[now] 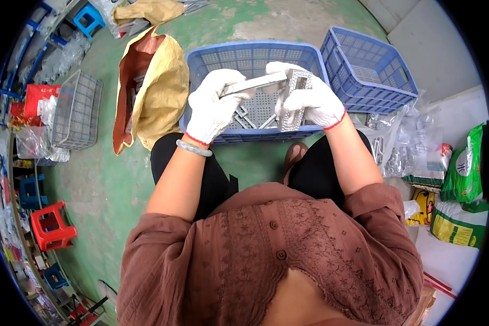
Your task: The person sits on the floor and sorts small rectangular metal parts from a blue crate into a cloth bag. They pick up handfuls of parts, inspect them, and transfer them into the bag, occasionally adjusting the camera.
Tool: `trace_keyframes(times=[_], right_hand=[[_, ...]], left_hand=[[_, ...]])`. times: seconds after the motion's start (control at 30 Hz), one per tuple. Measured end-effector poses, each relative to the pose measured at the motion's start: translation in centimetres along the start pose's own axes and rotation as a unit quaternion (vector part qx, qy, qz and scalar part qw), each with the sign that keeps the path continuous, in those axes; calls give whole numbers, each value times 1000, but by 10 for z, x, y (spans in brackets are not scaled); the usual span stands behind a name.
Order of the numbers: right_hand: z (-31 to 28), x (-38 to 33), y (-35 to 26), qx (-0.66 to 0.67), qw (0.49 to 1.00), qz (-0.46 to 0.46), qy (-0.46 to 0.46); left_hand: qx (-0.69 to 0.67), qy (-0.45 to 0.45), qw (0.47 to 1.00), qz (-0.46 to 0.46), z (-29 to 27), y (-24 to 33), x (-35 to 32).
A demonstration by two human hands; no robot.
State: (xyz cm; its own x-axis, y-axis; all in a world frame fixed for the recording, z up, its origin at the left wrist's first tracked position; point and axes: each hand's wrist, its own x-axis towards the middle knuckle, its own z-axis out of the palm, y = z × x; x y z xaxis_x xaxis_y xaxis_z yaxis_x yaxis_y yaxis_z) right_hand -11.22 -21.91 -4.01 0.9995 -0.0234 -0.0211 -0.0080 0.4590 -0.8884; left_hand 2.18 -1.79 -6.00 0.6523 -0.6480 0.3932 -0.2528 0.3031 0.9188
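Both my hands wear white knit gloves with red cuffs and are raised over a blue plastic basket (250, 48). My left hand (205, 111) is closed on the left end of a flat silver metal bar (254, 84). The bar's other end reaches the fingers of my right hand (318, 103). That hand grips a rectangular, slotted silver metal piece (292, 122), held nearly upright. Whether the bar and the slotted piece are joined is hidden by my fingers. Below them, several loose metal pieces (243, 117) lie in the basket.
An open yellow woven sack (165, 92) with metal pieces inside leans left of the basket. A second blue basket (375, 98) stands at the right. Further left are a grey wire-like crate (77, 111) and a red stool (53, 227). Plastic bags (402, 141) lie at right.
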Motion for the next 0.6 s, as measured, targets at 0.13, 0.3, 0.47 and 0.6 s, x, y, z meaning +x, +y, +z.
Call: trace_keyframes(times=[0.13,0.3,0.47,0.6], right_hand=[[-5,-9,1,7,998,35,-58],[6,-22,2,-9,997,62,-55],[9,-22,6,-35,995,71,-63],[19,-23,6,-53,993,101,-35]], left_hand=[[-70,-42,991,-105,-4,-1,-1],[-50,-51,986,-152,-4,5,-1],[-23,-34,993,-115,-5,6,-2],[-41,-20,995,-83,-10,1,1]])
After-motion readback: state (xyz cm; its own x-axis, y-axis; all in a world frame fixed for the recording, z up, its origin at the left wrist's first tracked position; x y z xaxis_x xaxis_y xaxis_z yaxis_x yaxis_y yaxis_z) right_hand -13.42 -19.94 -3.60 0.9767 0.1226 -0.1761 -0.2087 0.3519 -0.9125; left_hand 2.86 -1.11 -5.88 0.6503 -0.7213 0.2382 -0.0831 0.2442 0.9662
